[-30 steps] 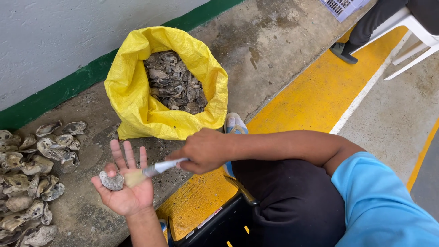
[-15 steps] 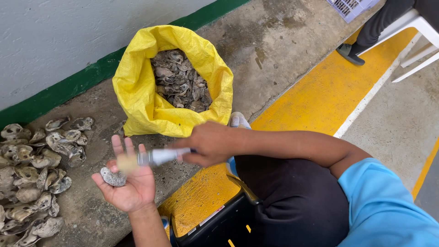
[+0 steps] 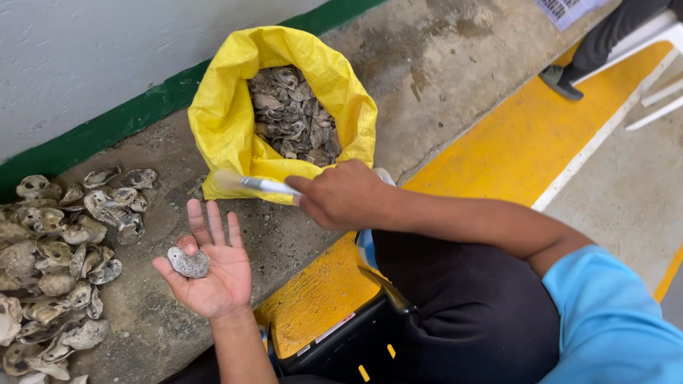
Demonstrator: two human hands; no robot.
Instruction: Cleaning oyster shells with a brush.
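My left hand (image 3: 210, 267) is held palm up with the fingers spread, and a small grey oyster shell (image 3: 188, 262) rests on the palm near the thumb. My right hand (image 3: 341, 193) is closed around the handle of a brush (image 3: 245, 183), whose pale, blurred bristle end points left above the left hand and in front of the yellow sack (image 3: 235, 121). The brush is raised clear of the shell.
The yellow sack stands open against the wall, filled with grey oyster shells (image 3: 292, 117). A pile of loose shells (image 3: 60, 249) lies on the concrete at the left. A black crate (image 3: 341, 345) sits below. Another person's shoe (image 3: 562, 80) and white chair legs (image 3: 658, 71) are at top right.
My right hand has lifted the brush up and away from the shell in my left palm, toward the sack. The left hand stays open with the shell on it.
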